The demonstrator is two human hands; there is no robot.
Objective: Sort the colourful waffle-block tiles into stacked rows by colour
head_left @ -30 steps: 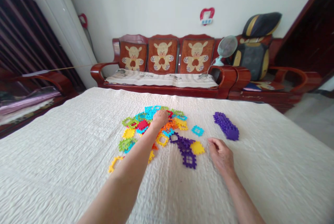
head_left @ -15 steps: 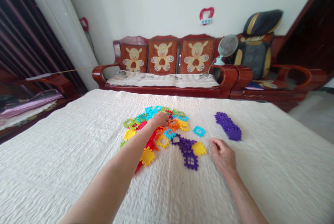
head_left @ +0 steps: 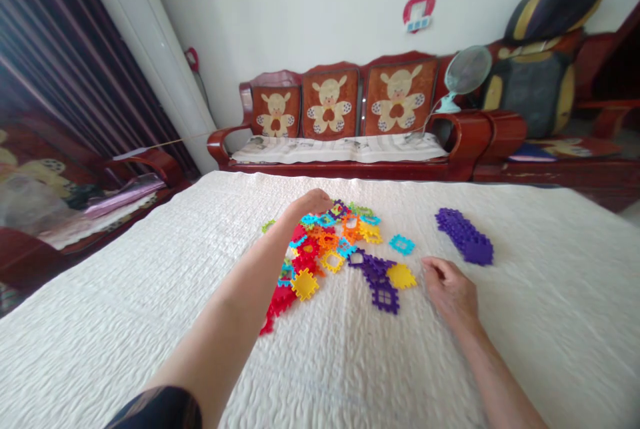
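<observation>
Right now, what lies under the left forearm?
Red pieces show along the right edge of the left forearm, and a bit of a green piece shows on its left. Whatever lies directly beneath is covered and cannot be seen.

No legible text, label, brand, number or sign anywhere
</observation>
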